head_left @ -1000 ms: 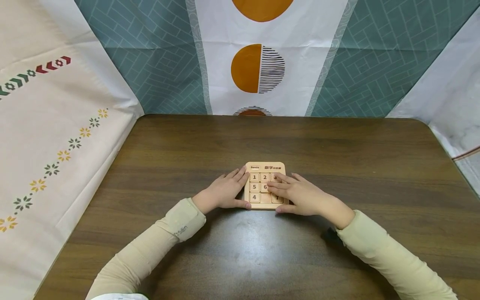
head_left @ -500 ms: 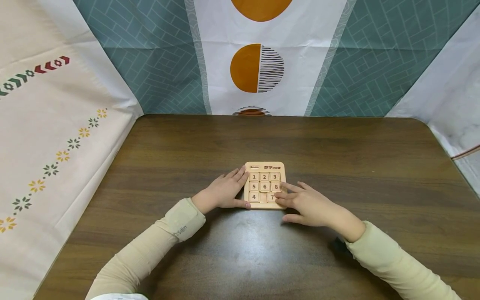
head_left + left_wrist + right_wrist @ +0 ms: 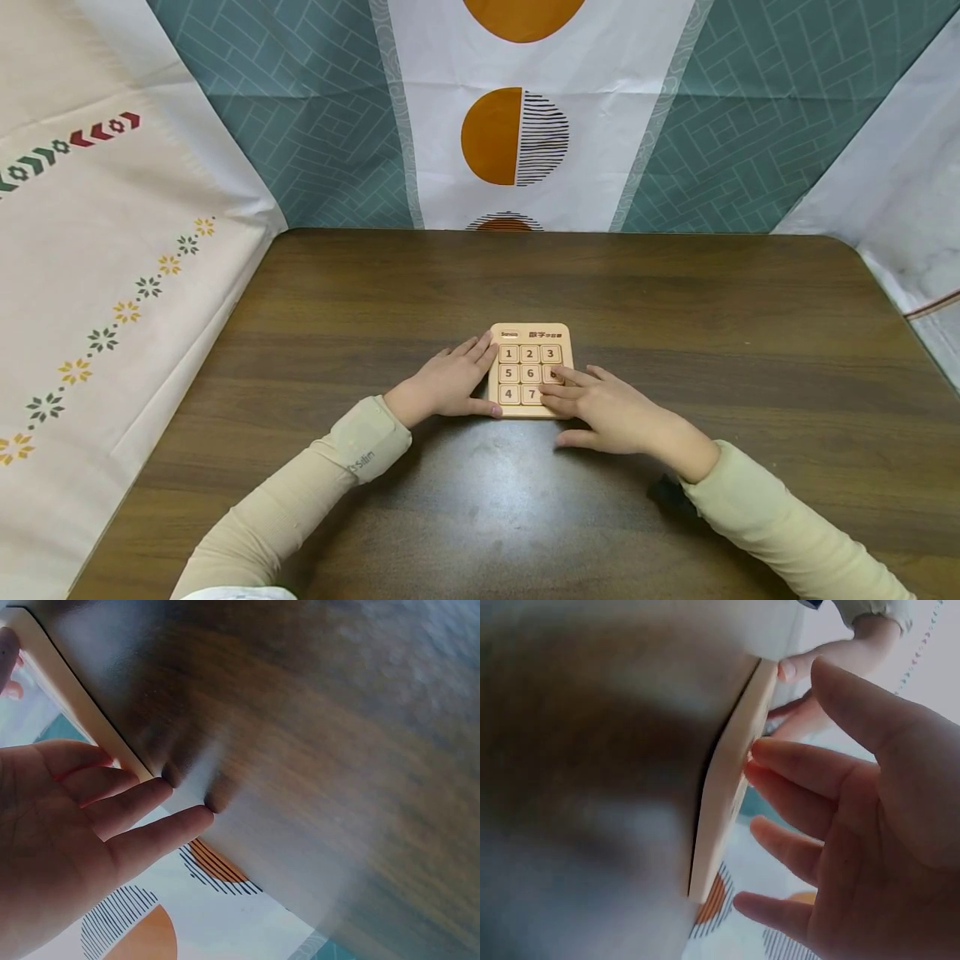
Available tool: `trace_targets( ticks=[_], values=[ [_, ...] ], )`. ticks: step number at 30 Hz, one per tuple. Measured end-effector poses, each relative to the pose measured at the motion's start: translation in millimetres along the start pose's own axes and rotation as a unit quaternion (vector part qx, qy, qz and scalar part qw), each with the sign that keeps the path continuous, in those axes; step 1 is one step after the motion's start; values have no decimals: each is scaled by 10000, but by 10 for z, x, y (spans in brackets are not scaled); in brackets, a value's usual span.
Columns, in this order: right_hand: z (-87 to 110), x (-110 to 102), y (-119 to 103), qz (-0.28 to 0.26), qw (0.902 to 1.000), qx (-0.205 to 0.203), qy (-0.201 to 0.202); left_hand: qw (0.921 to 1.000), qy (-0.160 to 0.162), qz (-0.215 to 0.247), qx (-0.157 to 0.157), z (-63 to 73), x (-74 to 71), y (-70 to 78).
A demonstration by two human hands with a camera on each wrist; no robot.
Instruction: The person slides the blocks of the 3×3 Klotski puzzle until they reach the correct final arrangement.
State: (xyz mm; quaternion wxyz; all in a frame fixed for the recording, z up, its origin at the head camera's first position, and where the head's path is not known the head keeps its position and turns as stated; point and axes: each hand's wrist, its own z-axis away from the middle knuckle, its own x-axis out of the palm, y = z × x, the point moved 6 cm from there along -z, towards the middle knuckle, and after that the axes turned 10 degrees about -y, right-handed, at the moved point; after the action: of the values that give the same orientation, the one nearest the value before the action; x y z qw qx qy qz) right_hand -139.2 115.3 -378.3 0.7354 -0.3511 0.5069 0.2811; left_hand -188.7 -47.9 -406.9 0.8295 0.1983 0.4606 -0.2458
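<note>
A wooden sliding number puzzle point(image 3: 514, 412) lies flat on the table. Its top row reads 1, 2, 3, the middle row 5, 6 and a partly covered 8. Below are 4 and the 7 tile point(image 3: 532, 394); fingers hide the lower right corner. My left hand point(image 3: 453, 385) rests along the puzzle's left side, fingers extended and thumb at the near corner. From the right, my right hand point(image 3: 615, 410) reaches over the board, its fingertips at the 7 and 8 tiles. In the right wrist view, two fingertips meet the board's top point(image 3: 727, 765) while the other fingers stay spread.
The brown wooden table point(image 3: 375, 283) extends around the puzzle on every side. Behind it hangs a patterned cloth point(image 3: 600, 125) with orange circles. A white cloth with flower motifs point(image 3: 127, 312) hangs at the left.
The 7 tile has slid left from the lower right to the bottom middle slot. My right hand drew back rightward, then came left with the tile. My left hand has stayed put.
</note>
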Motion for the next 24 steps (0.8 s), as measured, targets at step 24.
trace_targets(
  ticks=[24],
  values=[
    [66, 26, 158, -70, 9984, 566, 63, 10000, 63, -38, -3, 11, -8, 4]
  ],
)
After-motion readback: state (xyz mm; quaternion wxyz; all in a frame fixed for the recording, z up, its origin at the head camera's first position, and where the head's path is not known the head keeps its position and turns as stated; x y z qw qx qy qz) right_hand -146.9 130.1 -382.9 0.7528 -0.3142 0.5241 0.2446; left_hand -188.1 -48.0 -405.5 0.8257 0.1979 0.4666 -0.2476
